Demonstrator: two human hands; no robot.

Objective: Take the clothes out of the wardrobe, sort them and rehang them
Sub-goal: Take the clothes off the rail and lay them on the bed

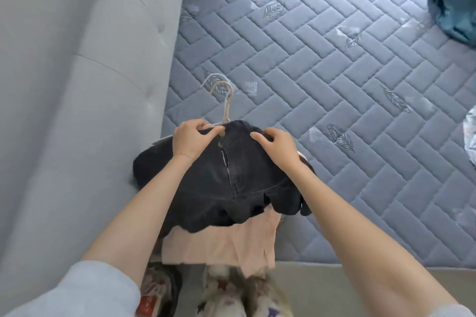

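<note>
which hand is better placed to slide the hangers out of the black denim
Left, probably. The left hand grips the waistband right beside the hangers, just below their hooks; the right hand holds the black denim further right, away from them.

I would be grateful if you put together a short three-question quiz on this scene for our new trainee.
1. True or false: the pink garment lies on top of the black denim garment.
2. Where do the hanger hooks point? A) toward the person. B) away from the person, over the mattress. C) straight down at the floor.
3. Which grips the waistband right beside the hangers' neck: the left hand or the right hand?

Key: 1 false, the pink one lies underneath; 2 B; 3 the left hand.
</note>
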